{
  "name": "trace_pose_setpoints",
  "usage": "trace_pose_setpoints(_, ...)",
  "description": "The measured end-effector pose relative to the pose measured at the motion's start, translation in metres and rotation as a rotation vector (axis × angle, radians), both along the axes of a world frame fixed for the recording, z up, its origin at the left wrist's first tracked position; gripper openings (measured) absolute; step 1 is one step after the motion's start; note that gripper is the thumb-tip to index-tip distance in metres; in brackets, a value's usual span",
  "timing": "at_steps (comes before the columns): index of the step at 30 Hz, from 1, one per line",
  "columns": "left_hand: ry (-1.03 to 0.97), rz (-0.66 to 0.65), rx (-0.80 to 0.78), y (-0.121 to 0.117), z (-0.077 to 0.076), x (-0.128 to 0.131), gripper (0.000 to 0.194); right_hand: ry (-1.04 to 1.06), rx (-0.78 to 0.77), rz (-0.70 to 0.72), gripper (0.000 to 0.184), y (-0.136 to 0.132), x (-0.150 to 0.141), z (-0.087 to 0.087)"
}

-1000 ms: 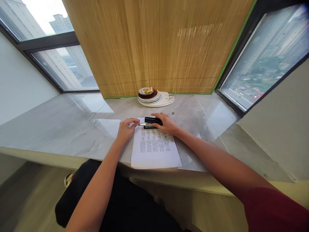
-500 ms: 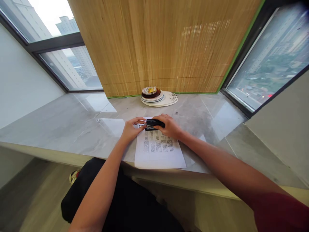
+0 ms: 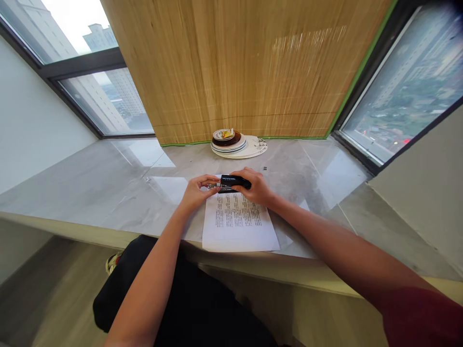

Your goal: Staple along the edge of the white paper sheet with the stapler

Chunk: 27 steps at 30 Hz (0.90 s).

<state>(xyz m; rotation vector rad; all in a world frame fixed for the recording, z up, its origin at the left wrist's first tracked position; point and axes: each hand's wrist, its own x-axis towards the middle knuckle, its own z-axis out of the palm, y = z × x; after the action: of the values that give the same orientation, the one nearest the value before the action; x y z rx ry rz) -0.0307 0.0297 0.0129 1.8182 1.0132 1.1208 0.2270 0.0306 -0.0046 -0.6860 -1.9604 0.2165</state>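
A black stapler [image 3: 228, 181] lies sideways above the printed paper sheet [image 3: 238, 231], with my right hand [image 3: 256, 187] wrapped round its right end. From its left end a shiny metal part [image 3: 214, 185] sticks out. My left hand [image 3: 195, 193] has thumb and fingers closed about that metal part, the thumb below and the fingers above. Whether staples sit inside the stapler is too small to tell. Lines of print cover the sheet's middle, while its upper part is hidden behind the stapler and my hands.
The grey marble-look sill [image 3: 144, 207] bears the sheet, whose lower edge reaches the sill's front edge. Behind my hands stands a stack of plates [image 3: 228, 143] on an oval white board [image 3: 257, 144]. Two tiny dark pieces [image 3: 265, 168] lie beyond my right hand. A bamboo blind [image 3: 235, 72] hangs behind.
My right hand and the stapler have shifted slightly right and up, away from my left hand. More of the shiny metal part now shows at the stapler's left end.
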Motion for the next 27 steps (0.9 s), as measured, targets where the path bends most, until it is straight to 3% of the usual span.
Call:
trace_pose_setpoints(20, 0.017, 0.015, 0.053, -0.0032, 0.0048, -0.0002, 0.036, 0.076, 0.026, 0.043, 0.032, -0.0017, 0.0021, 0.0018)
trace_pose_setpoints(27, 0.094, 0.085, 0.137, -0.0043, 0.0055, -0.0016, 0.019, 0.07, 0.028, 0.04, 0.031, -0.0026, 0.0016, 0.003)
